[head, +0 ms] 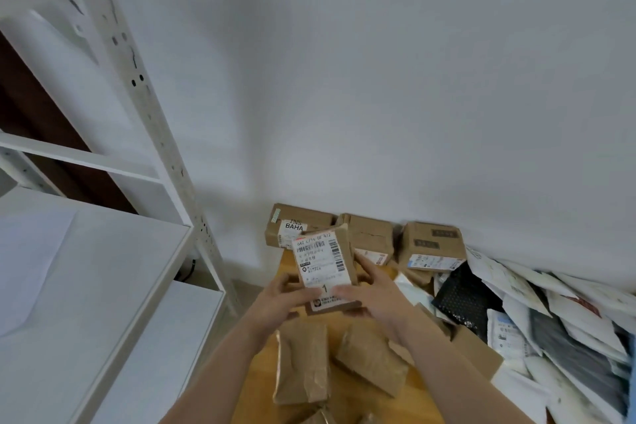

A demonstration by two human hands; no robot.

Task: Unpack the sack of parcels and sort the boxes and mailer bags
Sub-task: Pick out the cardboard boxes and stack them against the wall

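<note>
Above wooden floor (292, 267), both hands' grip clasps labelled box (325, 263): left hand (282, 299), right hand (373, 296).

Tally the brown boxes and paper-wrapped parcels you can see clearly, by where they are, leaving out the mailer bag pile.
Boxes against the wall: 3
Labelled parcel held in both hands: 1
Brown paper-wrapped parcels on the wooden surface: 2
Total: 6

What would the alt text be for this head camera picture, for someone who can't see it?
Two bare hands, left hand and right hand, hold up a small brown parcel with a white shipping label. Below it lie two paper-wrapped packets, cardboard boxes line the white wall, mailer bags are heaped at right, and white shelving stands left.
</note>
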